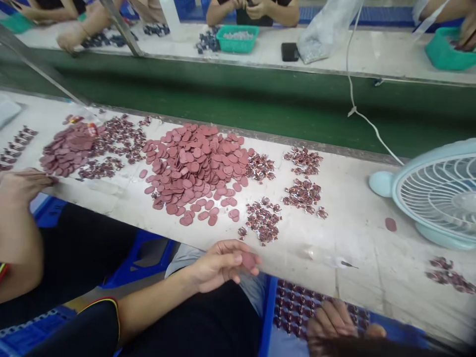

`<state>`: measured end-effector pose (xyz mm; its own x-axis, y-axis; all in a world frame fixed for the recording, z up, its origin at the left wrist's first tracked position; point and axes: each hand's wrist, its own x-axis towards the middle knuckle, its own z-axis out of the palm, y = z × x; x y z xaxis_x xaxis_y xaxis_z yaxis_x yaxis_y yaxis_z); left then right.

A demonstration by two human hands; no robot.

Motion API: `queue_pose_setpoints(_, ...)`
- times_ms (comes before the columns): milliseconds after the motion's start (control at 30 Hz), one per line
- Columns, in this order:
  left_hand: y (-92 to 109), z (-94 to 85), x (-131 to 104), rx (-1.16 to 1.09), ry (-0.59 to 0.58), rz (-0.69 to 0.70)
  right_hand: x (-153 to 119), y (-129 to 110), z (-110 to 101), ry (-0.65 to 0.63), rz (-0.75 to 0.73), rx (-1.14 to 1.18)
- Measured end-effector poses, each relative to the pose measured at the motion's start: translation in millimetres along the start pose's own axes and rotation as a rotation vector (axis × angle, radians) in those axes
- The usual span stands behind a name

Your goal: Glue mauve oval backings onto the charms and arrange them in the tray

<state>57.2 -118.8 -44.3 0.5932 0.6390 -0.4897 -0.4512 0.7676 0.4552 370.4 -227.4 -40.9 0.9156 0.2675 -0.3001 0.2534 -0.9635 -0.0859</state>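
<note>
The left hand [217, 266] is pinching a flat dull-red oval disc [248, 260], any next move needing steadiness; I cannot tell the right hand [332, 320]'s grip.

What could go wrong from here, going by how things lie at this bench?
The left hand holds a reddish oval piece near its fingertips by the bench edge, so it might slip and drop. The big pile of ovals meets a cluster of small brown parts, so the two could get mixed. The fan stands near a loose oval and might blow or knock it away.
</note>
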Motion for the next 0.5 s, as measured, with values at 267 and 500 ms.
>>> queue_pose_setpoints(267,-2.8,11.9,1.2,0.207,0.056,0.047,11.4,-85.6,29.2,1.082,-0.741,-1.976)
queue_pose_setpoints(500,-9.6,12.6,9.9,0.269,0.135,0.108,-21.4,-69.8,1.1,1.757,-0.903,-2.713)
